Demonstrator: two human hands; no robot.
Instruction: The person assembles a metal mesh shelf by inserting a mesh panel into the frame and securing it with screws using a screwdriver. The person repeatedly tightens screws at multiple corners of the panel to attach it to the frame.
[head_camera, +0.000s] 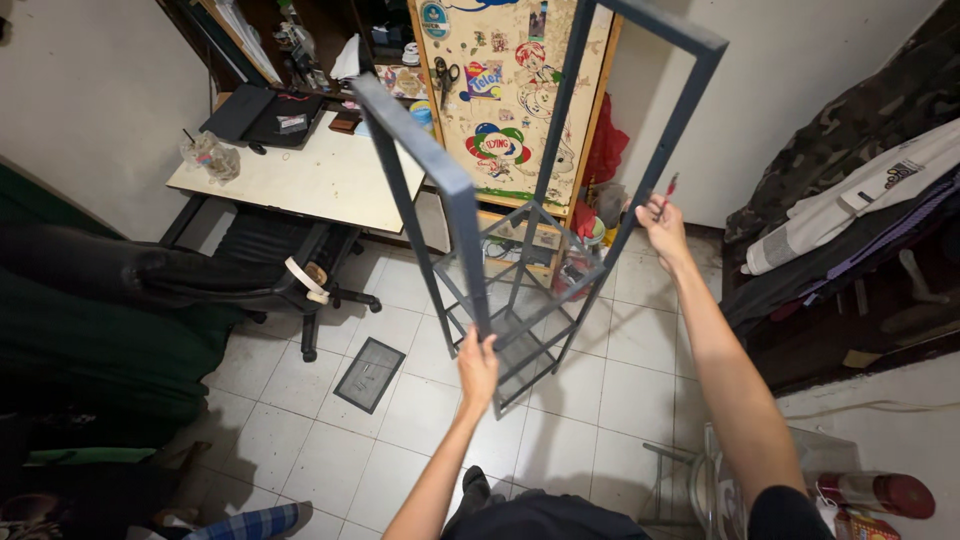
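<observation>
Between both hands stands a tall grey metal shelf frame.

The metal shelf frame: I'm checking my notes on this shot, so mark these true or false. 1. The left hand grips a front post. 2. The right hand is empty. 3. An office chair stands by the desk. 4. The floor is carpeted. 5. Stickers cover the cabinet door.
1. True: the left hand grips a post of the metal shelf frame.
2. False: the right hand holds a small red tool.
3. True: the office chair stands by the desk.
4. False: the floor is tiled.
5. True: stickers cover the cabinet door.
</observation>
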